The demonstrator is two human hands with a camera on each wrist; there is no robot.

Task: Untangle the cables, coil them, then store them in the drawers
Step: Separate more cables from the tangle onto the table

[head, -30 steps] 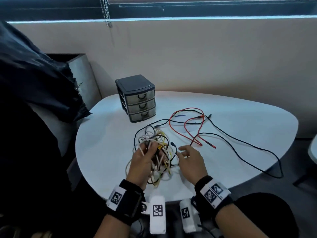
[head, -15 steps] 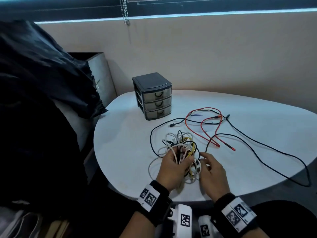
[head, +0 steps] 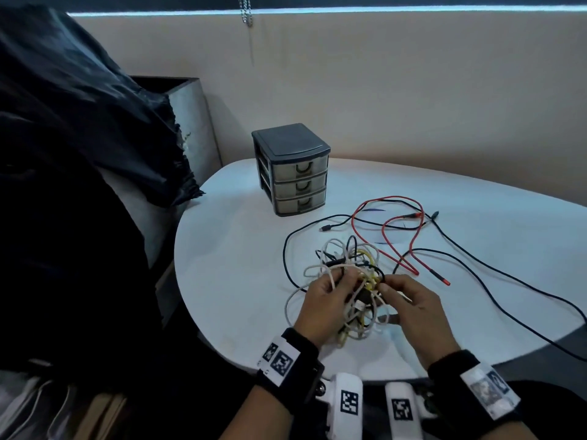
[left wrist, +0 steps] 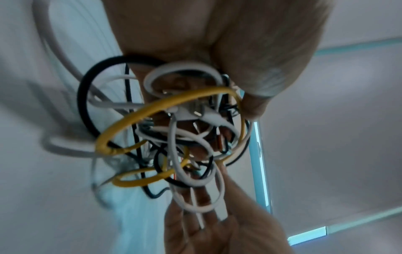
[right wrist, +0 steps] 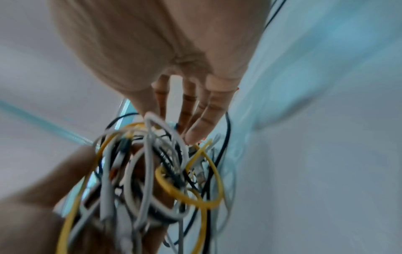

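Observation:
A tangle of white, yellow and black cables [head: 347, 265] sits near the front edge of the white table [head: 228, 265]. My left hand [head: 344, 282] grips the tangle from the left, fingers curled round its strands [left wrist: 174, 111]. From the right, my right hand [head: 386, 284] reaches in and its thumb and forefinger pinch a strand; its fingertips [right wrist: 195, 135] touch the knot. A red cable [head: 389, 223] and a long black cable [head: 476, 269] lie loose to the right. The grey three-drawer unit [head: 297, 173] stands behind, all drawers closed.
A dark cloth [head: 79, 106] hangs over a grey box [head: 190, 122] at the left. The long black cable runs off the table's right edge [head: 565, 319]. Behind the table is a beige wall [head: 413, 90].
My right hand left the tabletop beside the tangle and moved into it. My left hand kept hold of the bundle. The head view shifted left.

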